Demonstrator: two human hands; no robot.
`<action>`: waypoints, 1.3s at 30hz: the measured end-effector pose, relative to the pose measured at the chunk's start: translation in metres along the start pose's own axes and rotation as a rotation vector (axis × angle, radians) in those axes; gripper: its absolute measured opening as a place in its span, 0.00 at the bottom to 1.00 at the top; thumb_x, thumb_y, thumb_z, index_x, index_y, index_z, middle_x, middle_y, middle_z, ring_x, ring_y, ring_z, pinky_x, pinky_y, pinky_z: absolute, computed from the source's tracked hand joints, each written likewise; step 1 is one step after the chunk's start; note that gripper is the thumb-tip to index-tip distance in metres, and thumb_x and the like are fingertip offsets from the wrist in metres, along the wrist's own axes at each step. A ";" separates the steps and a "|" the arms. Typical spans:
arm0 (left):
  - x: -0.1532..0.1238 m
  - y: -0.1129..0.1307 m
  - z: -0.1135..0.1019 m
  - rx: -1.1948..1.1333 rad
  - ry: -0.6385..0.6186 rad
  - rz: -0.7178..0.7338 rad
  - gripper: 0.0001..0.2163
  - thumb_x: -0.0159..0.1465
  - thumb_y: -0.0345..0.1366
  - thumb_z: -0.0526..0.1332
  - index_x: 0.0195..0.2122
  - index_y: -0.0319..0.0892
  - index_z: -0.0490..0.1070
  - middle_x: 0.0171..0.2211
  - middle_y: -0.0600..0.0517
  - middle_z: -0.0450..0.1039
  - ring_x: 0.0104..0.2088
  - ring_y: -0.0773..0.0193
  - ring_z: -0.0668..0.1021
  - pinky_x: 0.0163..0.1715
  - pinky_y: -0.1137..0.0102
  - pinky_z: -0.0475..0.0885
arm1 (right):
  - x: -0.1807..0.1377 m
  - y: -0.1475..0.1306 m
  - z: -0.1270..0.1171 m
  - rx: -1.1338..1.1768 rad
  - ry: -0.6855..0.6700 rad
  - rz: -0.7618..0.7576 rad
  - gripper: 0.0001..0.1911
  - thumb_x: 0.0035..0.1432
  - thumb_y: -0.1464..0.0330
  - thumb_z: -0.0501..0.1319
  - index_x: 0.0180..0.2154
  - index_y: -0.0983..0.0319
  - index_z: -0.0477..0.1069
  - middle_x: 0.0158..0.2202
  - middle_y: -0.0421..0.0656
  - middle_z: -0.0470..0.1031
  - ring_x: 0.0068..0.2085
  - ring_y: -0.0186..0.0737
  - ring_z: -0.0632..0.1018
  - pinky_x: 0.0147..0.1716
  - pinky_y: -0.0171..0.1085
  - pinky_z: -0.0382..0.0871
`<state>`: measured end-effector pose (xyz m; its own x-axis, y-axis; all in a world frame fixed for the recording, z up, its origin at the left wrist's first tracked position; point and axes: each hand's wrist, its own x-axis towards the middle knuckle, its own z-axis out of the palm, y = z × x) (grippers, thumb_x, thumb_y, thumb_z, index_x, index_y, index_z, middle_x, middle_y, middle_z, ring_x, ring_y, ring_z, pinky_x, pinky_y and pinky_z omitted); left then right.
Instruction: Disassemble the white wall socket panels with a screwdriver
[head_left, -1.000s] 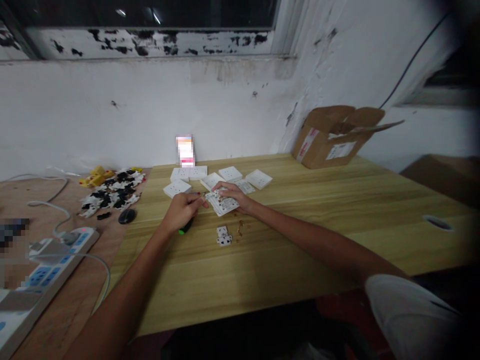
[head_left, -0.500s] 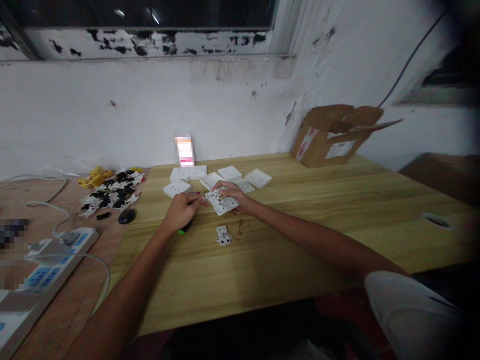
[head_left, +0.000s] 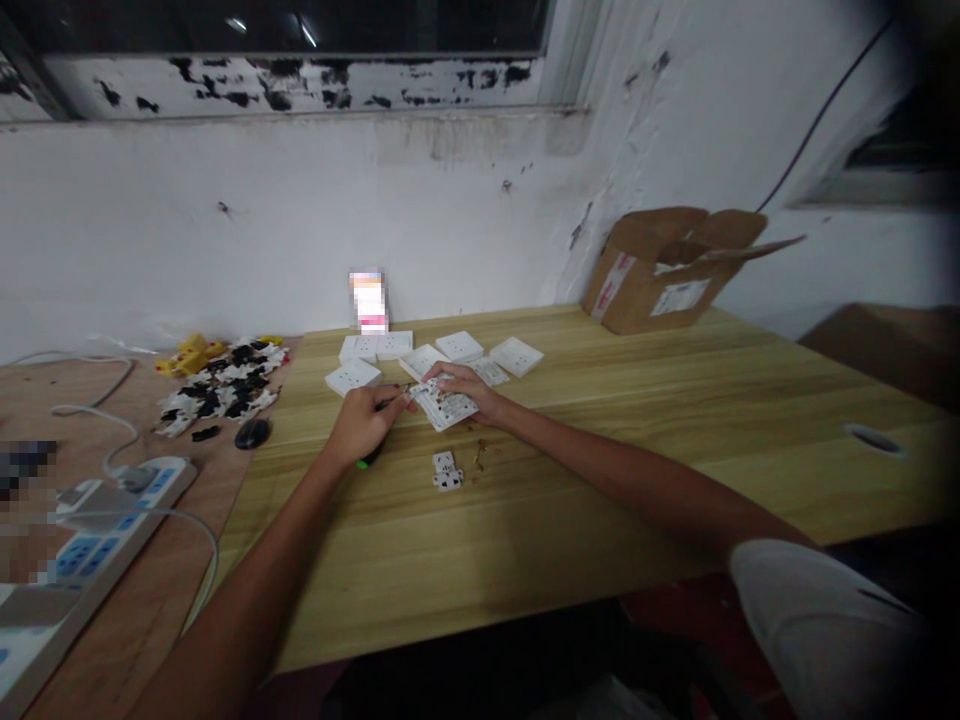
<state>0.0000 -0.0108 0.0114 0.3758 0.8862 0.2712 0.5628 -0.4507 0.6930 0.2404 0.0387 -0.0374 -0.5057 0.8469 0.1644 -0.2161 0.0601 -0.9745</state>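
Note:
My right hand (head_left: 469,388) grips a white wall socket panel (head_left: 448,408), its inner side up, showing small brass-coloured and dark parts. At the panel's left edge is my left hand (head_left: 365,420), closed around a screwdriver (head_left: 370,458) with a dark, green-ended handle. The screwdriver's thin tip is too small to make out clearly. Below the hands, white socket inserts (head_left: 448,472) with dark slots lie on the table. Small brass pieces (head_left: 481,453) are scattered just right of them.
Several white socket panels (head_left: 459,347) lie behind my hands. A lit phone (head_left: 368,300) leans on the wall. To the left are a black mouse (head_left: 253,432), a pile of black and white parts (head_left: 225,385) and a power strip (head_left: 112,530). A cardboard box (head_left: 664,270) stands back right.
Both hands and the panel keep almost the same place. The whole view has shifted very slightly.

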 end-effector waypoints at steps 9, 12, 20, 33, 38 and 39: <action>0.000 -0.002 0.000 0.003 -0.009 0.021 0.18 0.70 0.44 0.56 0.37 0.40 0.84 0.32 0.52 0.82 0.31 0.62 0.76 0.35 0.70 0.66 | -0.001 -0.001 0.000 -0.007 0.004 -0.004 0.20 0.56 0.57 0.71 0.45 0.63 0.74 0.33 0.40 0.79 0.27 0.34 0.76 0.26 0.30 0.66; 0.001 -0.003 0.001 0.005 -0.004 0.034 0.18 0.70 0.44 0.56 0.37 0.40 0.84 0.34 0.52 0.82 0.33 0.60 0.77 0.37 0.69 0.67 | -0.001 0.000 0.000 -0.013 0.003 0.001 0.21 0.56 0.57 0.71 0.45 0.63 0.73 0.33 0.40 0.79 0.27 0.34 0.76 0.25 0.30 0.66; 0.000 -0.001 0.000 0.015 -0.003 0.024 0.18 0.70 0.43 0.56 0.37 0.40 0.84 0.33 0.52 0.82 0.34 0.60 0.78 0.38 0.69 0.67 | 0.000 0.001 -0.001 -0.004 0.013 -0.001 0.21 0.54 0.58 0.71 0.45 0.63 0.74 0.32 0.40 0.78 0.27 0.34 0.75 0.25 0.30 0.65; 0.000 -0.004 0.001 0.022 -0.010 0.015 0.20 0.70 0.47 0.56 0.40 0.40 0.84 0.36 0.50 0.84 0.38 0.56 0.79 0.40 0.68 0.69 | -0.001 0.001 0.000 0.008 0.000 0.008 0.20 0.55 0.58 0.71 0.45 0.62 0.74 0.31 0.40 0.78 0.27 0.35 0.75 0.24 0.30 0.65; 0.000 -0.003 0.001 0.012 -0.006 0.016 0.20 0.69 0.47 0.56 0.39 0.40 0.84 0.35 0.51 0.83 0.35 0.58 0.78 0.38 0.69 0.68 | 0.000 0.001 -0.001 0.000 0.000 0.003 0.20 0.56 0.58 0.70 0.45 0.62 0.74 0.32 0.39 0.78 0.27 0.34 0.75 0.24 0.30 0.64; 0.000 -0.003 0.001 0.011 -0.006 0.015 0.20 0.69 0.47 0.56 0.39 0.39 0.84 0.34 0.51 0.83 0.34 0.58 0.78 0.37 0.69 0.68 | -0.001 0.001 0.000 0.000 0.002 0.001 0.20 0.56 0.58 0.70 0.45 0.62 0.74 0.31 0.39 0.78 0.26 0.34 0.75 0.24 0.30 0.64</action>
<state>-0.0014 -0.0098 0.0088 0.3890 0.8785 0.2772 0.5650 -0.4652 0.6814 0.2407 0.0386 -0.0388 -0.5046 0.8478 0.1630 -0.2155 0.0592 -0.9747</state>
